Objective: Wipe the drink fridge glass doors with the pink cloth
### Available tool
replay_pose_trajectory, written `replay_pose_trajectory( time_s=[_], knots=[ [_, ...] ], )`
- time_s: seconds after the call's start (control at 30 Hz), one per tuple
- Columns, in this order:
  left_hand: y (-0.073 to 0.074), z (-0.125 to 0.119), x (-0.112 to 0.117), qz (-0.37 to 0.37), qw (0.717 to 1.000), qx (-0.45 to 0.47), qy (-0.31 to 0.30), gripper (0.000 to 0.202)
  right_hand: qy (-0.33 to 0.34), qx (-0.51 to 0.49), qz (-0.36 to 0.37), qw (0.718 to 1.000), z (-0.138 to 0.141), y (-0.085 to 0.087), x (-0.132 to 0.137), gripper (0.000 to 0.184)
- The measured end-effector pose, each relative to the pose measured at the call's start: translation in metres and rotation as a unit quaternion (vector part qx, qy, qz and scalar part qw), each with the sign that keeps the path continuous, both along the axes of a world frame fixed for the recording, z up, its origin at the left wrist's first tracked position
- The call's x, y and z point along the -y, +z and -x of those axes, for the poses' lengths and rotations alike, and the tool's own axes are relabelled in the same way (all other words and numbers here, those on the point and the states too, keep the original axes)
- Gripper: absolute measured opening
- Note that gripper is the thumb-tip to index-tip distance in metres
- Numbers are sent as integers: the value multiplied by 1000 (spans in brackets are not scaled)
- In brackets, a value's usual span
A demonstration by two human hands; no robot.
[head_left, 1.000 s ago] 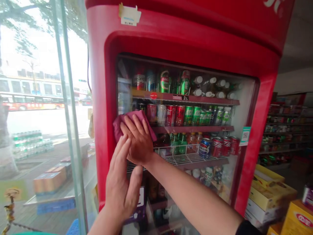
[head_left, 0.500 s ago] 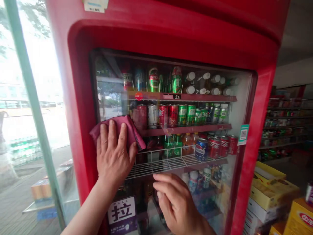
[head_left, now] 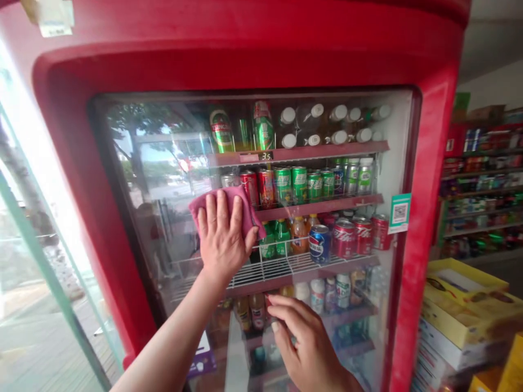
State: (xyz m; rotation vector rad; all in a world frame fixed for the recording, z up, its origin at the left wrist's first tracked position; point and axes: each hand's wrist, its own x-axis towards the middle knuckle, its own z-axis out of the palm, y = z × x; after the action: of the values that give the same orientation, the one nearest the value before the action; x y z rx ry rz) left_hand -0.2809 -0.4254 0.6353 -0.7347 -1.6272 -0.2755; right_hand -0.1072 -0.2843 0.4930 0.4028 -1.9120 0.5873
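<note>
My left hand (head_left: 224, 247) presses a pink cloth (head_left: 248, 212) flat against the glass door (head_left: 171, 147) of a red drinks fridge (head_left: 253, 49). Its fingers are spread over the cloth, with the thumb at the cloth's lower right edge. Lower and to the right, my right hand (head_left: 308, 340) hovers in front of the glass, fingers loosely curved and nothing seen in them. Behind the glass, near the left hand, are green cans (head_left: 283, 184) and a blue Pepsi can (head_left: 319, 243) on a wire shelf (head_left: 261, 270).
A QR code sticker (head_left: 399, 213) is on the door's right side. A purple and white sign (head_left: 203, 354) is partly behind my left forearm. Yellow cartons (head_left: 457, 321) are stacked at right, before stocked shelves (head_left: 482, 196). A green-edged glass panel (head_left: 49, 277) stands at left.
My left hand and the cloth have slid rightward across the glass. The view has shifted, so the fridge sits further left. My right hand keeps its curved pose.
</note>
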Motion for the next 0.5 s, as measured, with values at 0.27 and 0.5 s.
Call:
replay_pose_trajectory(
  time_s=[0.27,0.5],
  knots=[
    [2,-3,22,9,1000,4,15,99,7,-54,8,998,-9,12,-27,39],
    [14,-13,-24,-23,999,22,30,100,-110,-64,41,991,-9,29,-85,61]
  ],
)
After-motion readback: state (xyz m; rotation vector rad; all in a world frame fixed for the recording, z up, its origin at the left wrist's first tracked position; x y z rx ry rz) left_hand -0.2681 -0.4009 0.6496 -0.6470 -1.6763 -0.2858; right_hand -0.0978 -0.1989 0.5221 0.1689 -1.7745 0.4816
